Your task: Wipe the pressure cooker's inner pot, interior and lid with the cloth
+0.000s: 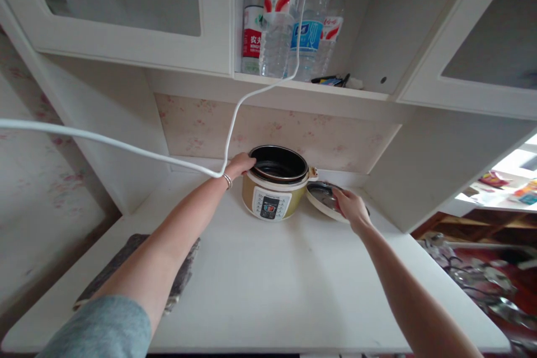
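Note:
A gold and white electric pressure cooker stands uncovered on the white counter, its control panel facing me. The black inner pot sits inside with its rim showing above the body. My left hand is closed at the left side of the pot's rim; its fingertips are partly hidden. To the right, the round lid leans at a tilt beside the cooker, its dark metal underside facing up. My right hand grips the lid's right part, with some fingers out of sight.
A folded dark cloth lies at the counter's left, under my left forearm. A white cable hangs across the view before the shelf. Several plastic bottles stand in the open cupboard above. White panels close in the counter's sides.

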### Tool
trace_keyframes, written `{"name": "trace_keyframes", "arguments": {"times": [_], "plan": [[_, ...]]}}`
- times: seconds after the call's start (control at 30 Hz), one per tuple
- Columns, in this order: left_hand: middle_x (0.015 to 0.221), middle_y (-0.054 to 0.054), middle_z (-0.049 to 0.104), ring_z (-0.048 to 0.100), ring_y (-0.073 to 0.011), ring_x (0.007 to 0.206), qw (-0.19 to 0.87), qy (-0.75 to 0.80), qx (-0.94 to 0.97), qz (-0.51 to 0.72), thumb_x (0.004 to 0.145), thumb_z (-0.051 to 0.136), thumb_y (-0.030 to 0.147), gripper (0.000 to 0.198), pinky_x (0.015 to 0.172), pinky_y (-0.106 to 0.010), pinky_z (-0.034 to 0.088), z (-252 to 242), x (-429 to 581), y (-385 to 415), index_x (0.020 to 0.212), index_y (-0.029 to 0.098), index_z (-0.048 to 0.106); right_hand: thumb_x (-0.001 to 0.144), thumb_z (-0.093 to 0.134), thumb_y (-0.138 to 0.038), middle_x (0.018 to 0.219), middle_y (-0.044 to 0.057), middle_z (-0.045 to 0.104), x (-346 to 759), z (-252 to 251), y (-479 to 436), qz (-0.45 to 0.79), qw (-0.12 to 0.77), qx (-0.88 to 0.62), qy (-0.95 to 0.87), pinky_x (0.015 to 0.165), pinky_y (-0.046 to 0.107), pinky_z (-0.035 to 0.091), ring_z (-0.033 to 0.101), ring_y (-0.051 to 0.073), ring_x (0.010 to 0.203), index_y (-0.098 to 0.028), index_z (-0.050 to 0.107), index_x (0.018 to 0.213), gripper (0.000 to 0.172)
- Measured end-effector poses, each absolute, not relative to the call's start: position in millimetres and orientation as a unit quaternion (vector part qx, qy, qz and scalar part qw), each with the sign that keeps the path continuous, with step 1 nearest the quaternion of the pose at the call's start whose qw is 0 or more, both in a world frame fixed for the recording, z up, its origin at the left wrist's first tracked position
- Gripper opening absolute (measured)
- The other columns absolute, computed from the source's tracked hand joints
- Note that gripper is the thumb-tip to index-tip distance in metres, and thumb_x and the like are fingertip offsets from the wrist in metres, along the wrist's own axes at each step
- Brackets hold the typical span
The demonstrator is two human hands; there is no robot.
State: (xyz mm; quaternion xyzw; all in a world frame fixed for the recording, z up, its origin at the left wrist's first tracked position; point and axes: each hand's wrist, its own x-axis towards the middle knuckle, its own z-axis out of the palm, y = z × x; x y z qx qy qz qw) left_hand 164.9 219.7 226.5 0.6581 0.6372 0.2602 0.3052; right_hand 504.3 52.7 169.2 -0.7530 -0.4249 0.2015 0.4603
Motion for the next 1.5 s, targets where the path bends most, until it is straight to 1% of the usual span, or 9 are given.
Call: {"name": "trace_keyframes", "arguments": {"times": [0.13, 0.27, 0.33, 0.43, 0.73, 0.97, 1.17, 1.3, 1.5], "plan": [[0.049, -0.007, 0.057, 0.061, -0.0196, 0.053, 0.353, 0.621, 0.634, 0.295, 0.075, 0.062, 0.028, 0.017, 0.052, -0.027, 0.045, 228.9, 168.7, 216.9, 0.068, 0.012, 0.063, 0.082, 0.052, -0.061, 0.052, 0.002, 0.059, 454.7, 210.3, 95.2, 0.209, 0.404, -0.732, -0.508, 0.045, 0.025, 0.032, 0.046, 0.012, 0.043, -0.017, 0.067, 0.073, 0.047], [0.055, -0.003, 0.057, 0.057, -0.0134, 0.046, 0.425, 0.594, 0.595, 0.336, 0.080, 0.056, 0.021, 0.010, 0.051, -0.025, 0.048, 228.1, 175.5, 213.3, 0.080, 0.012, 0.061, 0.074, 0.067, -0.055, 0.039, 0.000, 0.043, 429.7, 225.1, 131.8, 0.181, 0.350, -0.766, -0.508, 0.046, 0.026, 0.029, 0.043, 0.013, 0.043, -0.019, 0.057, 0.051, 0.043], [0.058, -0.003, 0.058, 0.056, -0.0119, 0.046, 0.452, 0.576, 0.580, 0.357, 0.082, 0.055, 0.020, 0.009, 0.051, -0.024, 0.050, 225.7, 177.3, 211.0, 0.083, 0.012, 0.060, 0.064, 0.078, -0.041, 0.035, -0.004, 0.035, 427.4, 223.4, 142.1, 0.213, 0.379, -0.764, -0.477, 0.045, 0.026, 0.026, 0.039, 0.012, 0.042, -0.021, 0.051, 0.046, 0.038], [0.062, -0.003, 0.059, 0.058, -0.0111, 0.048, 0.481, 0.549, 0.563, 0.388, 0.083, 0.055, 0.020, 0.009, 0.053, -0.023, 0.052, 222.2, 177.0, 206.6, 0.085, 0.012, 0.058, 0.061, 0.077, -0.026, 0.035, -0.005, 0.036, 427.1, 219.7, 147.6, 0.282, 0.432, -0.730, -0.448, 0.040, 0.024, 0.021, 0.034, 0.009, 0.038, -0.022, 0.050, 0.049, 0.030], [0.066, -0.001, 0.059, 0.061, -0.0107, 0.052, 0.525, 0.483, 0.531, 0.457, 0.090, 0.047, 0.026, 0.013, 0.059, -0.026, 0.056, 242.8, 171.6, 191.2, 0.098, 0.016, 0.050, 0.081, 0.061, -0.029, 0.042, -0.009, 0.036, 400.2, 260.9, 150.5, 0.296, 0.576, -0.635, -0.421, 0.035, 0.021, 0.021, 0.031, 0.006, 0.035, -0.022, 0.046, 0.067, 0.022], [0.071, -0.003, 0.064, 0.065, -0.0158, 0.058, 0.453, 0.445, 0.575, 0.516, 0.085, 0.055, 0.026, 0.014, 0.060, -0.029, 0.052, 291.2, 135.0, 162.9, 0.095, 0.017, 0.050, 0.079, 0.070, -0.039, 0.048, -0.011, 0.037, 372.9, 291.7, 137.0, 0.346, 0.687, -0.448, -0.456, 0.038, 0.017, 0.025, 0.034, 0.005, 0.039, -0.022, 0.041, 0.071, 0.034], [0.059, 0.007, 0.054, 0.058, -0.0112, 0.049, 0.427, 0.450, 0.479, 0.621, 0.072, 0.061, 0.020, 0.024, 0.054, -0.025, 0.051, 297.6, 68.9, 126.8, 0.090, 0.021, 0.045, 0.078, 0.070, -0.053, 0.049, -0.010, 0.043, 313.7, 297.6, 128.9, 0.404, 0.637, -0.382, -0.533, 0.038, 0.018, 0.029, 0.038, 0.006, 0.040, -0.022, 0.044, 0.073, 0.041], [0.057, 0.006, 0.054, 0.056, -0.0114, 0.048, 0.416, 0.457, 0.412, 0.669, 0.066, 0.060, 0.020, 0.020, 0.051, -0.024, 0.050, 273.9, 22.2, 97.3, 0.082, 0.020, 0.048, 0.077, 0.067, -0.061, 0.053, -0.008, 0.049, 267.7, 290.2, 123.5, 0.445, 0.583, -0.362, -0.576, 0.038, 0.018, 0.033, 0.044, 0.006, 0.041, -0.021, 0.047, 0.073, 0.045], [0.055, 0.004, 0.055, 0.055, -0.0120, 0.048, 0.449, 0.519, 0.309, 0.659, 0.063, 0.061, 0.021, 0.015, 0.049, -0.026, 0.052, 223.3, -39.9, 64.6, 0.074, 0.019, 0.052, 0.084, 0.062, -0.049, 0.079, -0.001, 0.065, 204.0, 253.2, 103.2, 0.520, 0.487, -0.383, -0.588, 0.040, 0.020, 0.040, 0.053, 0.008, 0.048, -0.020, 0.057, 0.089, 0.030]]}}
